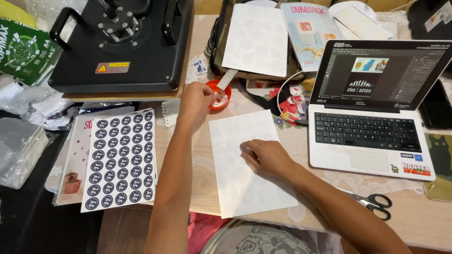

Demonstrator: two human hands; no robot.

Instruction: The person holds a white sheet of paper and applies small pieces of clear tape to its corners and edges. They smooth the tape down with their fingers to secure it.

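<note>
Head view, 1 cam only. 2 bare hands over the table [419, 221]. Left hand [197, 99] reached fwd to the small orange bowl [213, 88]; its fingers [210, 92] were pinched on a small white bit right at the bowl's rim, can't tell what exactly. Right hand [267, 157] lay on the blank white sheet [245, 162] in front of the person, fingers curled loosely and pressing down on the paper, not gripping anything. Sheet lay flat in the centre of the table, tilted a little, btwn the sticker sheet and the laptop.

Counts: 1 sticker sheet [120, 160] w/ rows of dark round stickers at left, lying on a printed pack w/ its lower part hanging past the table edge. 1 laptop [367, 136] open at right, screen on w/ a design program. 1 pair of scissors [374, 203], black handles, near the front edge just beside the right forearm. 1 black heat press [122, 42] at top left. 1 metal ruler [227, 78] leaning toward the bowl from behind. 1 more white sheet [256, 40] at top centre, on a dark bag. 1 green paper ream pack [23, 49] at far left.
</note>
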